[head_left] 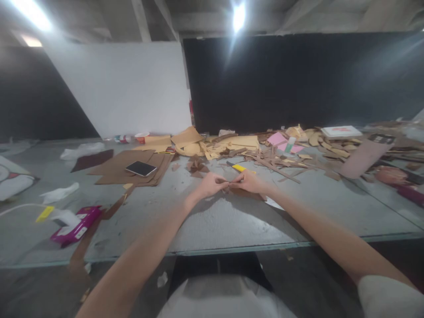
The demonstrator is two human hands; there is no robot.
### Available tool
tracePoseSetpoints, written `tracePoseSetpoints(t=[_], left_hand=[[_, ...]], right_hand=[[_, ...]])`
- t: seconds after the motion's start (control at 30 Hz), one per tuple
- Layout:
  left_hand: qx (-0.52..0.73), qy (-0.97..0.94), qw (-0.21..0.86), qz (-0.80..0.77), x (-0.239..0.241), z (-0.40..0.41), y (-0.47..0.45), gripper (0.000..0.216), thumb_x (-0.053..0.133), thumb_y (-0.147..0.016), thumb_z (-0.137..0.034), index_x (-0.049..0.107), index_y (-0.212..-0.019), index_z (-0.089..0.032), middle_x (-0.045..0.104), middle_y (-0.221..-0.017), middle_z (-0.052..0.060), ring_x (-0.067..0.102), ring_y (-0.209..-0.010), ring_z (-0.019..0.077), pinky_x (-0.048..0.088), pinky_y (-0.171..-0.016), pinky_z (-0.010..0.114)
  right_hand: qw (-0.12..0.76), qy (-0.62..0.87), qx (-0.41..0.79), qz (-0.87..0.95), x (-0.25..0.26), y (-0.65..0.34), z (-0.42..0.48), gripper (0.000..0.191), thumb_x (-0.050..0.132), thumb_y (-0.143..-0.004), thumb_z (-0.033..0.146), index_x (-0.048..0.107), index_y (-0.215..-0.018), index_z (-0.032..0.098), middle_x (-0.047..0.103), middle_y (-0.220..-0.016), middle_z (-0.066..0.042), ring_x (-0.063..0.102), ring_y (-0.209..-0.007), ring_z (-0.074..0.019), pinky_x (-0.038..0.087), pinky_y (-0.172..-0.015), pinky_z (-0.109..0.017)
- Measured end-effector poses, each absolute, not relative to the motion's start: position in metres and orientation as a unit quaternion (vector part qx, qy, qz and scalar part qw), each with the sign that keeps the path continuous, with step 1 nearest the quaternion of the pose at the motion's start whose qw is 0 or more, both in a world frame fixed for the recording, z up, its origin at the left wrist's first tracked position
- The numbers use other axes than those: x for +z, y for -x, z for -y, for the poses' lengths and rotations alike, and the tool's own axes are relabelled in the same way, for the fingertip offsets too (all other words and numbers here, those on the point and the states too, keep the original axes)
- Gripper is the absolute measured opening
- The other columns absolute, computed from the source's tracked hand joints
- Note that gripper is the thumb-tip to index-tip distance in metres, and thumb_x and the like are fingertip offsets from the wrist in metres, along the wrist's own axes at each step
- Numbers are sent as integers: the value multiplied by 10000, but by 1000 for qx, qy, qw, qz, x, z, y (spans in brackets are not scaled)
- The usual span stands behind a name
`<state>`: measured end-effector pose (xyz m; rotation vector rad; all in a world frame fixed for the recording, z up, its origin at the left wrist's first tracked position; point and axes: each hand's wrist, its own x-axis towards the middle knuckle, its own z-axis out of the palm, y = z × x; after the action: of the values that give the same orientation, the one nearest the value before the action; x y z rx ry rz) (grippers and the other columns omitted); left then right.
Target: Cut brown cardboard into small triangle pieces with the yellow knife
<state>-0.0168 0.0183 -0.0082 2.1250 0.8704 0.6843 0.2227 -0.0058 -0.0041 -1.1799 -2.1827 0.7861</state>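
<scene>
Both my arms reach out over a grey table (212, 225). My left hand (210, 183) and my right hand (249, 181) meet at the middle, fingers closed in a pinch on a small brown cardboard piece (243, 193) that lies partly flat on the table under my right hand. A yellow utility knife (239, 168) lies just beyond my right hand.
Brown and tan cardboard scraps (232, 148) pile along the far edge. A phone (141, 168) rests on brown sheets (126, 163) at left. A pink tissue box (74, 226) sits near the front left. A white box (341, 131) and pink paper (278, 139) lie far right.
</scene>
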Motion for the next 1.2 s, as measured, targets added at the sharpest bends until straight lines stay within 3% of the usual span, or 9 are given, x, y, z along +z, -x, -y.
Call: tracePoseSetpoints(t=[0.2,0.53,0.63,0.77,0.87,1.0,1.1,1.17,1.2], left_hand=[[252,-820,390,-335,-12,-20,17,289,720,-959,-366,830,-788,-161,821,-809,104,730,-696,200,511,-648,274],[253,-818,393,-335,-13,-20,17,285,706,-943,-366,816,-770,-168,820,-787,101,742,-688,201,540,-659,284],[273,-803,397,-350,-8,-25,31,283,728,-923,-394,808,-780,-164,819,-790,114,755,-701,216,573,-697,309],[325,-783,348,-399,-7,-43,55,322,731,-921,-438,788,-764,-162,814,-785,122,758,-729,227,589,-753,332],[341,-778,287,-443,-12,-55,65,265,689,-938,-358,788,-777,-173,822,-838,117,771,-818,244,582,-827,341],[334,-778,176,-502,-17,-58,66,181,646,-954,-237,791,-855,-194,817,-893,115,759,-945,278,549,-963,390],[375,-765,106,-512,-15,-54,61,221,700,-905,-163,775,-1112,-183,807,-1122,153,706,-1145,312,503,-1092,457],[410,-766,66,-491,-11,-47,55,297,738,-891,-173,750,-1187,-171,748,-1314,180,625,-1308,338,429,-1194,502],[421,-766,73,-480,-10,-43,50,249,736,-915,-207,753,-1161,-172,742,-1318,179,609,-1333,339,416,-1209,499]], right_hand=[[237,428,291,822,-3,-225,4,449,678,-944,577,924,-905,203,774,-711,-34,496,-620,-171,359,-586,-297],[225,435,264,831,0,-228,2,489,645,-954,593,908,-821,202,714,-622,-4,438,-587,-149,341,-588,-291],[254,467,225,817,0,-242,-2,442,708,-913,568,874,-690,225,692,-571,4,444,-556,-158,352,-586,-307],[351,503,238,753,0,-255,-6,376,757,-880,568,918,-843,231,803,-733,-25,625,-673,-241,458,-636,-334],[440,507,253,697,-1,-248,-5,377,757,-889,568,921,-909,229,852,-925,-64,719,-869,-303,536,-760,-378],[499,474,276,671,0,-233,2,348,775,-888,559,907,-863,239,847,-1005,-74,729,-998,-297,544,-901,-399],[518,490,317,625,1,-228,6,396,807,-855,596,910,-927,221,852,-1014,-76,732,-986,-297,548,-854,-390],[530,499,348,591,1,-226,8,483,822,-828,645,908,-1007,205,856,-1029,-87,737,-959,-301,551,-803,-384],[535,498,361,579,1,-225,9,528,827,-815,672,906,-1031,197,856,-1033,-96,740,-947,-301,553,-786,-383]])
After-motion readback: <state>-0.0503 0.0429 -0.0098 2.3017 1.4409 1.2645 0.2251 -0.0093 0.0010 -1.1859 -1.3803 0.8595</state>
